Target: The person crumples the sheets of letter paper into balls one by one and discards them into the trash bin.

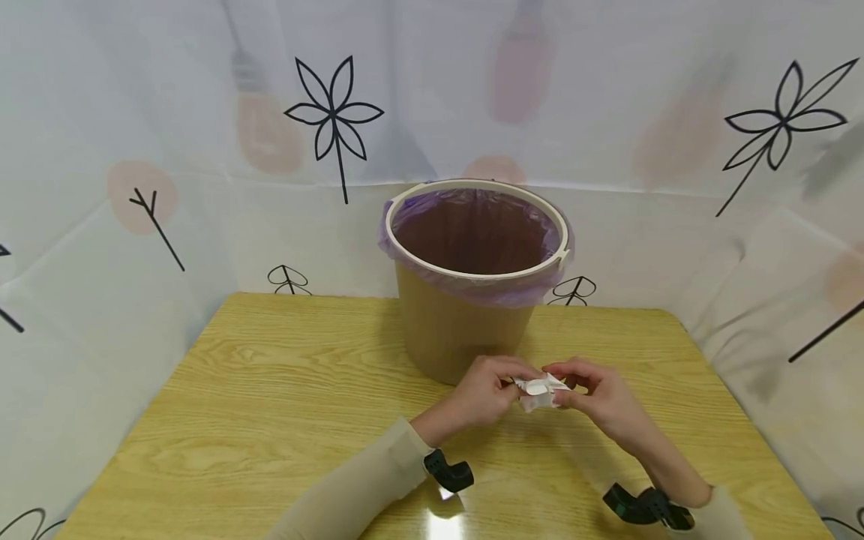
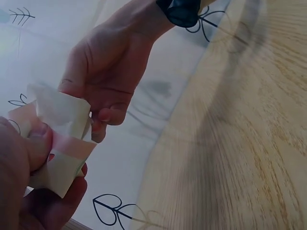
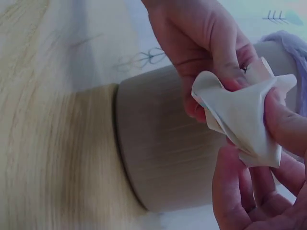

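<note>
A small piece of crumpled white paper (image 1: 538, 387) is held between both hands just above the table, in front of the bin. My left hand (image 1: 487, 391) pinches its left side, thumb pressed on top. On the opposite side my right hand (image 1: 603, 397) grips the paper between thumb and fingers. Seen from the left wrist, the folded paper (image 2: 61, 165) shows a pink band and a small red mark. In the right wrist view the paper (image 3: 240, 112) is creased, with a loose flap curling up.
A beige bin (image 1: 442, 330) with a purple liner bag (image 1: 513, 289) folded over its rim stands on the wooden table (image 1: 270, 390) beyond the hands. White patterned cloth (image 1: 418, 90) hangs behind and at both sides. Each wrist wears a black camera band (image 1: 448, 472).
</note>
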`<state>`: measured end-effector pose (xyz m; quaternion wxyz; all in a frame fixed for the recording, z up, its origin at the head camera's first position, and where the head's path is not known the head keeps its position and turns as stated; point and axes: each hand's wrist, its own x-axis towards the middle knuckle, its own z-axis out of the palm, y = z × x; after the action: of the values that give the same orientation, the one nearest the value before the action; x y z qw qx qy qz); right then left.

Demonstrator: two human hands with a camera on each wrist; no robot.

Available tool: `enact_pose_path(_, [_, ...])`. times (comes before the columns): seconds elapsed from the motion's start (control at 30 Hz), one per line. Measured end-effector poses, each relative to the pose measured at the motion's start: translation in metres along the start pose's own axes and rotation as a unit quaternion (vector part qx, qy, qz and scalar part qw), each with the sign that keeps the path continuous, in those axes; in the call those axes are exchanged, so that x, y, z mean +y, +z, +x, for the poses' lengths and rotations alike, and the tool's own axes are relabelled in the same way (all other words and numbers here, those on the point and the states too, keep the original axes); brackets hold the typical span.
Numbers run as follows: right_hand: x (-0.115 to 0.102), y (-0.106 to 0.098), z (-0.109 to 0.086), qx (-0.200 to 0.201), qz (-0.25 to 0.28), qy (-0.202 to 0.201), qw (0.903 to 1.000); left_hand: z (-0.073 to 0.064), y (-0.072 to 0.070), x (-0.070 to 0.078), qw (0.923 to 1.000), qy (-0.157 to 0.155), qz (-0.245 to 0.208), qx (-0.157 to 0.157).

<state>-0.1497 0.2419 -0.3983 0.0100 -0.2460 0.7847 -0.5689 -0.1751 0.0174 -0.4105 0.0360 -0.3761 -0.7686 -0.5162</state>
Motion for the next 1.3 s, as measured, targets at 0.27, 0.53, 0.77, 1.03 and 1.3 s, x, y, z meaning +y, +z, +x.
enact_pose_path(0.27, [0.001, 0.009, 0.000, 0.022, -0.017, 0.063, 0.9976, -0.001, 0.002, -0.002, 0.9970, 0.029, 0.072, 0.008])
enact_pose_path(0.53, [-0.002, 0.012, 0.002, 0.053, -0.026, 0.109, 0.9924, -0.001, 0.004, -0.002, 0.9959, -0.010, 0.082, 0.037])
enact_pose_path(0.77, [-0.005, 0.013, 0.003, 0.085, -0.052, 0.103, 0.9897, -0.001, 0.004, 0.002, 0.9950, -0.069, 0.023, 0.069])
enact_pose_path(1.03, [-0.003, 0.016, -0.001, 0.131, -0.079, 0.064, 0.9861, -0.001, 0.001, 0.003, 0.9830, -0.130, -0.127, 0.028])
enact_pose_path(1.3, [-0.002, 0.020, -0.004, 0.181, -0.099, 0.020, 0.9782, 0.001, -0.001, 0.001, 0.9655, -0.141, -0.213, 0.053])
